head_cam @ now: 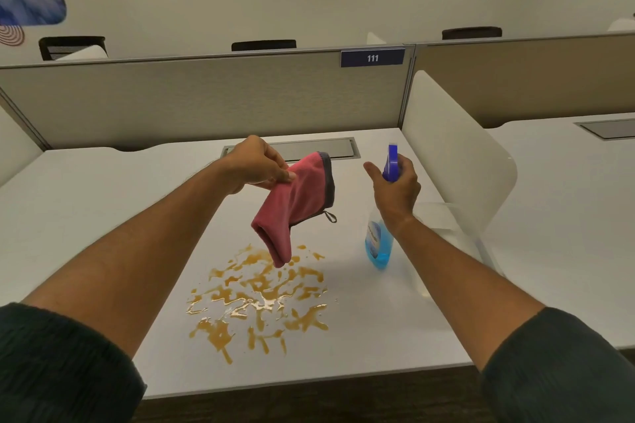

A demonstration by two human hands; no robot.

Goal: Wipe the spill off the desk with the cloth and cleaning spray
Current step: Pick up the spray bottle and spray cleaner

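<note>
An orange-brown spill [261,299] lies in blotches on the white desk [86,216], near its front middle. My left hand [256,165] pinches a pink cloth [295,206] with a grey edge, and the cloth hangs down with its lower end just over the spill's far side. My right hand [395,189] grips the neck of a spray bottle [379,244] with a blue nozzle on top and blue liquid inside. The bottle is held upright to the right of the spill, its base close to the desk; whether it touches the surface is unclear.
A grey partition [206,99] with a "111" plate closes the back of the desk. A white curved divider [457,154] stands on the right. A grey cable hatch [343,148] sits at the desk's rear. Dark floor shows below the front edge.
</note>
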